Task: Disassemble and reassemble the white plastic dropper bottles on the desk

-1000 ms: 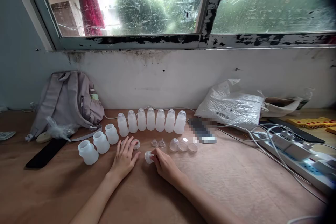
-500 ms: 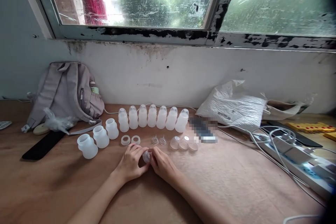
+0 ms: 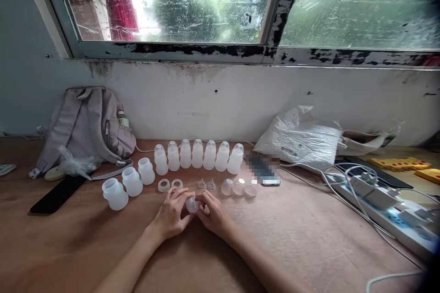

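Between my two hands is a whitish ribbed screw ring [image 3: 191, 204], like a baby bottle collar, tilted on its side. My left hand [image 3: 168, 217] curls around its left side, thumb below and fingers above. Fingers of my right hand [image 3: 213, 214] pinch at its right edge; whether a nipple sits inside is hidden. Beyond my hands lie two loose collars [image 3: 164, 190], two clear nipples [image 3: 211, 186] and three clear domed caps [image 3: 227, 187]. At left stand three open frosted bottles [image 3: 115, 196]. Behind them, several capped bottles [image 3: 197, 158] form a row.
A grey backpack [image 3: 80, 123] leans on the wall at left, near a black flat object [image 3: 58, 196]. At right are a blurred-out phone [image 3: 271, 182], a silvery plastic package [image 3: 299, 139], and a power strip [image 3: 388, 213] with plugs and loose white cables.
The ring has turned slightly, its face showing more toward me, and my right fingers have shifted along its edge. The whole view has moved a little.
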Available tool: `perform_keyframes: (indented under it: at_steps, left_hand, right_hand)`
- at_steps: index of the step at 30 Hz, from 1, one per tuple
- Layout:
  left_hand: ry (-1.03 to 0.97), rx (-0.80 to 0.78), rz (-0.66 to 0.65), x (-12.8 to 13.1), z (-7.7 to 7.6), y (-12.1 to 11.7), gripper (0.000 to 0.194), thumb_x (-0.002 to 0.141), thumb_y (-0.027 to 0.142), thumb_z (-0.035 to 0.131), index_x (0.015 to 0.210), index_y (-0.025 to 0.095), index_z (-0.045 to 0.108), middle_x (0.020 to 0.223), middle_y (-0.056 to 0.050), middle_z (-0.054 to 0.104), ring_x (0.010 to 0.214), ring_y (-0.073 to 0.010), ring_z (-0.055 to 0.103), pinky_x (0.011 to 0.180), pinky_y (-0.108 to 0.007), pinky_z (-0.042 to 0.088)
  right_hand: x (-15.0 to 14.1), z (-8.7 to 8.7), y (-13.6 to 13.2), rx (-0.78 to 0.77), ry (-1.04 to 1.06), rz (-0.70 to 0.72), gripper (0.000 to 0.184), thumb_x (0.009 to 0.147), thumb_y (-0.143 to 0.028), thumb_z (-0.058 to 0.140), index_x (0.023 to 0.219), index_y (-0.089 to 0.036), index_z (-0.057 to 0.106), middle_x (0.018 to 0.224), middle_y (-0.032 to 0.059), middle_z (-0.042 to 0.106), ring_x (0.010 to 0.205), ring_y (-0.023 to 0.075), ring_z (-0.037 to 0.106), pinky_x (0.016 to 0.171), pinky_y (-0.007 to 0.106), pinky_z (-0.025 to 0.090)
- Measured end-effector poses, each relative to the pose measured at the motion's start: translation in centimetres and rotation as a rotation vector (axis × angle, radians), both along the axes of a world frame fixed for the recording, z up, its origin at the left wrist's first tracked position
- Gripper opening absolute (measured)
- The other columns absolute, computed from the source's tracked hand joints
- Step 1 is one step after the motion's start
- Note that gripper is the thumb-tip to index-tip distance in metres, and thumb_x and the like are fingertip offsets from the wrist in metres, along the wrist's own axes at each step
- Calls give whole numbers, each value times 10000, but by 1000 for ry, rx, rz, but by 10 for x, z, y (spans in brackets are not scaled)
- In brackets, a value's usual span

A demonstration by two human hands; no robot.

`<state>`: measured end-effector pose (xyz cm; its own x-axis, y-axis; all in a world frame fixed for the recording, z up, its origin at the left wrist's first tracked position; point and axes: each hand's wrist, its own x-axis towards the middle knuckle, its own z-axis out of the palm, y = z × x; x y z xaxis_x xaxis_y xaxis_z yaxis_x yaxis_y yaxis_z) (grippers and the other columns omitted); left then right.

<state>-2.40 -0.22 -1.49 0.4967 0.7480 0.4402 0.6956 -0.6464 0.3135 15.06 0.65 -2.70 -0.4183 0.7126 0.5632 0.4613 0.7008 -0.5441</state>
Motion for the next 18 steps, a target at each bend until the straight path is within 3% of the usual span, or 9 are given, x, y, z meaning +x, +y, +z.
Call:
perform_keyframes:
  at_steps: [4,8,13,18]
  left_hand:
    - [37,2,51,-9,-2,4,422,750,265,519,1165,222,452,1194,-74,520,1159,-239,396,1003,-467,225]
    - [72,67,250,-13,-6,16,452,787,370,487,1228,308,412,1349,-73,339,1240,-267,279,993,-498,220]
    - [138,60,385,-11,-15,30,483,808,441,432,1275,374,327,1393,-71,260,1265,-295,220,975,-567,170]
    - [183,-39,431,-11,-21,33,458,813,481,390,1248,338,376,1380,-55,304,1266,-282,224,978,-566,163]
  right_hand:
    - [1,-2,2,24,99,-89,188,728,-104,433,882,-208,454,756,12,477,626,124,482,600,242,427]
    - [-2,-4,8,57,177,-275,233,781,-175,463,1008,-203,421,835,40,518,671,139,514,654,275,441]
    - [-12,-5,24,222,-15,-381,186,824,-186,437,1000,-204,496,1037,92,553,998,208,476,868,370,328]
    - [-22,-8,46,291,-160,-460,190,814,-176,463,988,-189,539,1023,71,600,1053,218,445,959,405,187]
